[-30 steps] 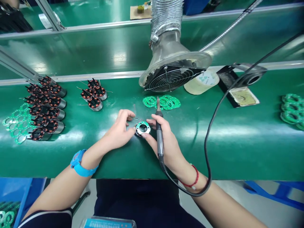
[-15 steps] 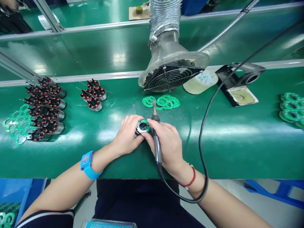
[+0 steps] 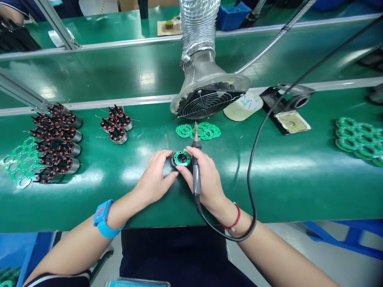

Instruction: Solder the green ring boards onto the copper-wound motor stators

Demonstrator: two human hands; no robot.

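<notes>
A round green circuit board [image 3: 181, 158] sits on top of a dark motor stator [image 3: 173, 161] on the bench in front of me. My left hand [image 3: 152, 175] is at its left side, thumb and fingers spread apart around a gap; whether a fingertip touches the stator, I cannot tell. My right hand [image 3: 206, 175] holds a soldering iron [image 3: 196, 175], tip pointing away from me. Its thumb and index finger also rest at the board's right edge. Beyond the tip lie several loose green ring boards [image 3: 209, 130].
A fume extractor [image 3: 206, 101] hangs over the bench. Behind it are a tape roll [image 3: 243, 105] and an iron stand with sponge [image 3: 291, 119]. Stators with copper windings [image 3: 64, 149] stand at left, a smaller group [image 3: 118, 135] nearer. Ring boards [image 3: 359, 137] lie right. The iron's cable [image 3: 251, 175] loops rightward.
My left hand has loosened from the stator, its thumb now apart from it. The board's face is turned more fully upward. My right hand still holds the iron. The whole view has shifted slightly.
</notes>
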